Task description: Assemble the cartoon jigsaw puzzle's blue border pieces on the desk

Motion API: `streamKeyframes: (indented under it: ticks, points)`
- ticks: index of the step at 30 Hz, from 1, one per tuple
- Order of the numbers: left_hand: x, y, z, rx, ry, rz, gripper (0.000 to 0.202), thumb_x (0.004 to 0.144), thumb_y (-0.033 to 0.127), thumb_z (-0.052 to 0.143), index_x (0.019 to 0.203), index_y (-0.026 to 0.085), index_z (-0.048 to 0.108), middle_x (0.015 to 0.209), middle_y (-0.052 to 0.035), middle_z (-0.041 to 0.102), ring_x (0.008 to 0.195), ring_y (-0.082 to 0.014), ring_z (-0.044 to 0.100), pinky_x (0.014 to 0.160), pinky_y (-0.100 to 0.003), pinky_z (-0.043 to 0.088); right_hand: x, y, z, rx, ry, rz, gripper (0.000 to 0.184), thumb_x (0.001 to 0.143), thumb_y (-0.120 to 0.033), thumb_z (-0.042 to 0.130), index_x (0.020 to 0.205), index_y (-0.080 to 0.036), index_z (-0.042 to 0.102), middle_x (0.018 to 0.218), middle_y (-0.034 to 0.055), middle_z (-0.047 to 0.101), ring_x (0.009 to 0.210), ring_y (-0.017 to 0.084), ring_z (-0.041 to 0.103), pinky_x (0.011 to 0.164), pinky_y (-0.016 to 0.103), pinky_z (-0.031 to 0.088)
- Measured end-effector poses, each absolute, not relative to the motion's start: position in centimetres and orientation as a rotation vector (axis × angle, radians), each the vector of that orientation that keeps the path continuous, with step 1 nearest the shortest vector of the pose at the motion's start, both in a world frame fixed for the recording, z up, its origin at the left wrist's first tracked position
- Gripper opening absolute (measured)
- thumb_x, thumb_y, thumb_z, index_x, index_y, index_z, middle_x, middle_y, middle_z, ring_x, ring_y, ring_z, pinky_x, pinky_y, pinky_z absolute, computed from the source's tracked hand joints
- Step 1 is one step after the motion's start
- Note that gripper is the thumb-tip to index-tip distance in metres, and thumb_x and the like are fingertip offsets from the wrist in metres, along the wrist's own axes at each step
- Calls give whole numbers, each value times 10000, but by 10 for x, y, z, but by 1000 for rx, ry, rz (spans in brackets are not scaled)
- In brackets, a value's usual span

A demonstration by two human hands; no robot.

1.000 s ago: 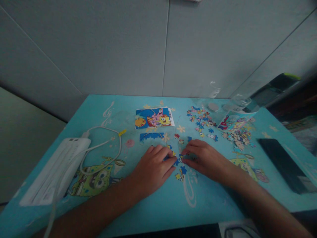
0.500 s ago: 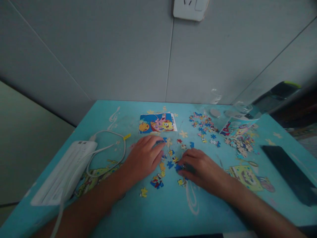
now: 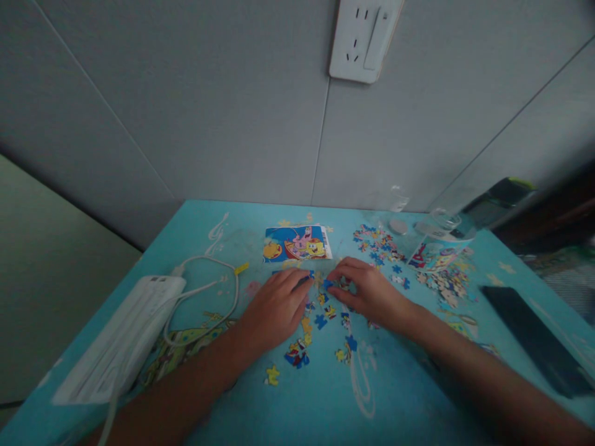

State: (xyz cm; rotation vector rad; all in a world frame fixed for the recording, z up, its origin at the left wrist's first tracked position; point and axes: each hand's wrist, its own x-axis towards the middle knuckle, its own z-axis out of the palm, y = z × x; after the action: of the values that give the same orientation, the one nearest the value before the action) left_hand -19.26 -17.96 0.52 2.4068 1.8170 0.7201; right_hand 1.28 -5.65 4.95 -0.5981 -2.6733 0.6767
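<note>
My left hand (image 3: 281, 306) rests on the table with its fingers curled and the fingertips on a blue jigsaw piece (image 3: 311, 274); part of that piece is hidden under the fingers. Opposite it, my right hand (image 3: 367, 288) pinches another blue jigsaw piece (image 3: 328, 284) between thumb and forefinger, a short gap away. Below and between the hands lie several loose pieces, among them a blue one (image 3: 320, 321), a yellow one (image 3: 272, 375) and a joined red-and-blue cluster (image 3: 297, 353). Behind the hands is a picture card (image 3: 297, 243) with cartoon figures.
More puzzle pieces (image 3: 376, 243) spread at the back right, with a pile (image 3: 449, 279) by a clear tub with a printed label (image 3: 437, 253). A dark flat object (image 3: 534, 337) lies at the right. A white power bank (image 3: 121, 341) with a cable (image 3: 236, 291) is at the left.
My right hand has moved away from me and slightly left, carrying a blue piece closer to my left hand. Pieces it covered now show. The left hand stays put; the view has tilted up.
</note>
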Motion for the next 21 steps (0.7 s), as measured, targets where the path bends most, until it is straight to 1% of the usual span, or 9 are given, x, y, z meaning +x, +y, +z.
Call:
streamKeyframes:
  ticks: [6, 11, 18, 21]
  points:
    - [-192, -180, 6, 2415, 1815, 766, 353, 947, 179, 504, 1290, 174, 592, 1288, -125, 599, 1210, -283, 540, 1021, -510, 483, -19, -35, 39, -637, -2773, 607, 109, 865, -223, 705, 967, -187, 707, 928, 40, 649, 779, 145, 607, 727, 257, 454]
    - [-194, -179, 5, 2413, 1809, 723, 349, 964, 214, 493, 1295, 161, 590, 1291, -125, 595, 1209, -281, 532, 1032, -506, 473, -18, -32, 39, -675, -2808, 585, 97, 879, -248, 682, 953, -195, 714, 915, 43, 669, 825, 160, 618, 754, 263, 447]
    - [-193, -178, 3, 2419, 1826, 716, 344, 964, 234, 499, 1286, 158, 592, 1288, -123, 599, 1205, -283, 532, 1034, -510, 466, -23, -30, 41, -761, -2852, 567, 124, 844, -260, 703, 952, -200, 717, 904, 40, 686, 796, 163, 621, 716, 254, 444]
    - [-192, -178, 3, 2421, 1827, 725, 341, 966, 237, 498, 1285, 161, 590, 1289, -118, 599, 1206, -278, 532, 1035, -496, 464, -26, -29, 41, -787, -2880, 512, 124, 839, -274, 705, 941, -208, 726, 919, 44, 703, 824, 175, 635, 738, 263, 447]
